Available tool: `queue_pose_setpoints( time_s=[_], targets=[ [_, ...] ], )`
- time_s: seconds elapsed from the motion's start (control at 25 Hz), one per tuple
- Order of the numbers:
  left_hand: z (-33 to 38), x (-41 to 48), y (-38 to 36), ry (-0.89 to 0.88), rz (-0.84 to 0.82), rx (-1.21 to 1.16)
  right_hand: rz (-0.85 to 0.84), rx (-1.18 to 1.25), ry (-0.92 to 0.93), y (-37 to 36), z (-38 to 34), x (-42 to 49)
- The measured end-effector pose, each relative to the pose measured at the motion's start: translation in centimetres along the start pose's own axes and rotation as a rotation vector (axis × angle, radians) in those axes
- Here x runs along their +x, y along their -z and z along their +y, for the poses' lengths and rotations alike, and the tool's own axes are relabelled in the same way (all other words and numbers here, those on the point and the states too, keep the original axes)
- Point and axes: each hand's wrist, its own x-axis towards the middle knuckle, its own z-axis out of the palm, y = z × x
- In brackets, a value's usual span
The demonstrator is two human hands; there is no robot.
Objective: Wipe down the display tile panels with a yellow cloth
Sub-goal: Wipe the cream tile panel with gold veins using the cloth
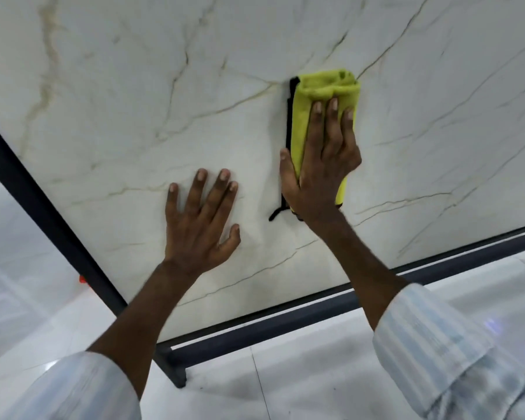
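Observation:
A large white marble-look tile panel [109, 95] with thin dark and gold veins fills most of the view, set in a dark metal frame. A folded yellow cloth [325, 86] with a black edge lies flat against the panel right of centre. My right hand [319, 168] presses on the cloth with straight fingers, the thumb along its left edge. My left hand [199, 221] rests flat on the bare panel to the left and lower, fingers spread, holding nothing.
The dark frame [285, 321] runs along the panel's bottom edge and up its left side, with a foot at the lower corner [176, 377]. Glossy white floor tiles [300, 383] lie below. A small red-orange piece [82, 279] sits by the left frame bar.

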Motion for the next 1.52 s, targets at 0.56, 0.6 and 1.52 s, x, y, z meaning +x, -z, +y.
queue_pose_setpoints(
  time_s=[0.56, 0.6, 1.52],
  targets=[
    [0.1, -0.4, 0.0, 0.019, 0.003, 0.061, -0.085, 0.126, -0.097, -0.3, -0.9, -10.4],
    [0.0, -0.2, 0.1, 0.023, -0.003, 0.059, -0.065, 0.127, -0.086, -0.6, -0.8, -10.6],
    [-3.9, -13.7, -0.2, -0.027, -0.052, -0.039, -0.135, 0.057, -0.108, 0.0, -7.3, -17.3]
  ],
)
